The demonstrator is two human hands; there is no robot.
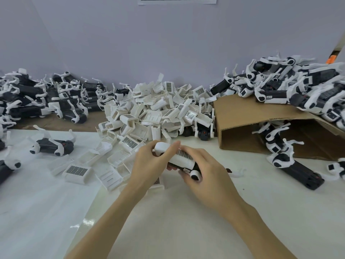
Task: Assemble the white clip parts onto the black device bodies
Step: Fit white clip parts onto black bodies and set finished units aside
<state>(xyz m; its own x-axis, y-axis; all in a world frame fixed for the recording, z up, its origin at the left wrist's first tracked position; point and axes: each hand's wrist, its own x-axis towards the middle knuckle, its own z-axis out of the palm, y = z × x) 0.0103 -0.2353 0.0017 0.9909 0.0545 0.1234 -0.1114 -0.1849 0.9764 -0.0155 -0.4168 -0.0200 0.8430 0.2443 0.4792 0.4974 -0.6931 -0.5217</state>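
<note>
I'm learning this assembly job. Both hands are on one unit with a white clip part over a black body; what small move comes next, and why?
Probably press the white clip part down along the black device body until it seats. The left hand grips one end and the right hand covers the other, so the piece is already lined up. Whether it has locked cannot be seen.

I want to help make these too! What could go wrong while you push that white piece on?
The white clip part could go on crooked over the black device body both hands hold. The left hand might knock the pile of loose clip parts right behind it.
</note>
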